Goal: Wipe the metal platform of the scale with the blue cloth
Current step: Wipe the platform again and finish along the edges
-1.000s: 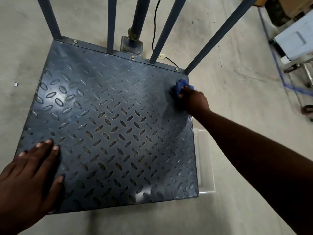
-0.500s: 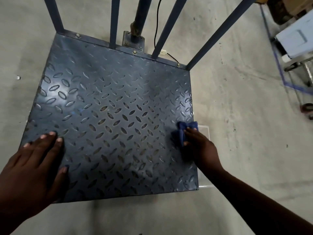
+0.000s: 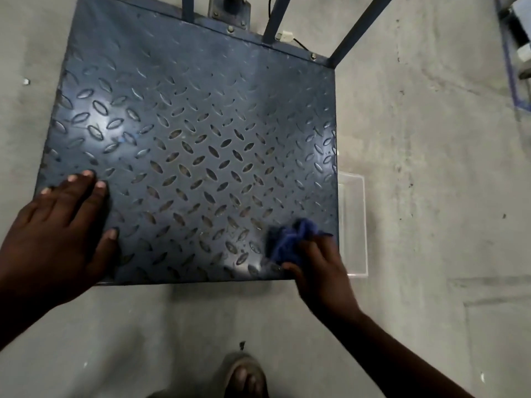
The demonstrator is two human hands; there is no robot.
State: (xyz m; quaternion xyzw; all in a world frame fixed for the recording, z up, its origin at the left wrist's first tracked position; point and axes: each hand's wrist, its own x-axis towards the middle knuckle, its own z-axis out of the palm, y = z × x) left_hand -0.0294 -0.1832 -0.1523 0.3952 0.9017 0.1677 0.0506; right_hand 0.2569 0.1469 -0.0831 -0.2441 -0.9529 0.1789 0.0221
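two bare hands rest on the metal platform (image 3: 195, 145) of the scale. the right hand (image 3: 319, 271) is curled around the bunched blue cloth (image 3: 290, 239), gripping it and pressing it onto the tread plate at the near right corner. the left hand (image 3: 54, 234) lies flat with fingers spread, palm down on the near left corner, holding nothing. a clear plastic tray (image 3: 355, 225) sits on the concrete floor (image 3: 431, 168) just beside the platform's right edge.

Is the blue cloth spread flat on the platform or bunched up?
Bunched up. The blue cloth shows as a crumpled wad under the right hand's fingers, pressed on the platform near its front right corner.
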